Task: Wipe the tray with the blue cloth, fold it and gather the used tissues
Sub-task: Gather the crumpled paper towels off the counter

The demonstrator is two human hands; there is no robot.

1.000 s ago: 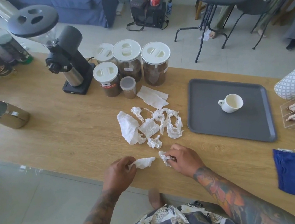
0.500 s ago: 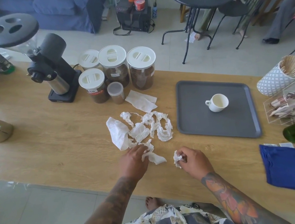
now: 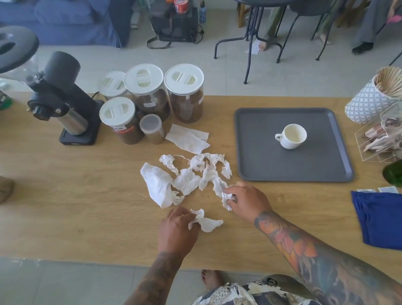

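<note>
A crumpled tissue (image 3: 207,221) is grasped in the left hand (image 3: 176,229) grip, another tissue wad (image 3: 226,198) in the right hand (image 3: 247,201), beside the tissues (image 3: 185,177) on the surface (image 3: 73,193)

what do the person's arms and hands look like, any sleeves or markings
Both forearms are bare, with no sleeves, gloves or watch in view. The right arm carries a colourful tattoo, orange and red near the wrist, turning dark blue-grey higher up. The left arm has darker, mostly black tattooing. The left hand and right hand show no rings.
</note>
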